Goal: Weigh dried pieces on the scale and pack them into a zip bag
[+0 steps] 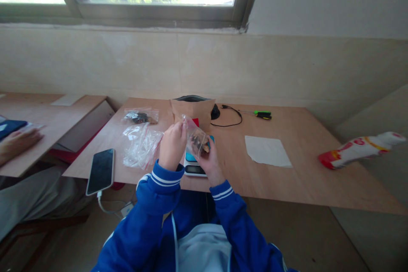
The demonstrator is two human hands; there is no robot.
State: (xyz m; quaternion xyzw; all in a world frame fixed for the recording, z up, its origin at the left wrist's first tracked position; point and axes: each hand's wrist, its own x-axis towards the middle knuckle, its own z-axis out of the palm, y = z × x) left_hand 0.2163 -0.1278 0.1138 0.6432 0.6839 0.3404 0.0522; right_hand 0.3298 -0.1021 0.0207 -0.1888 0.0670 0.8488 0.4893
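Above the kitchen scale (195,171) I hold a small clear zip bag (196,141) with dark and tan pieces in its lower part. My left hand (172,142) pinches the bag's upper edge, fingers closed. Around the lower end of the bag curls my right hand (211,163), its fingertips partly hidden behind the plastic. The scale has a blue top and a dark display, and the bag and hands cover much of it. Just behind stands an open brown paper bag (204,110). To the left lies a heap of clear plastic bags (140,146).
A filled zip bag (140,117) lies at the back left; a phone (100,172) with a cable overhangs the left edge. Further right are a black cable (236,112), screwdrivers (263,114), white paper (267,151) and a bottle (360,148). Another person's hand (21,142) rests at far left.
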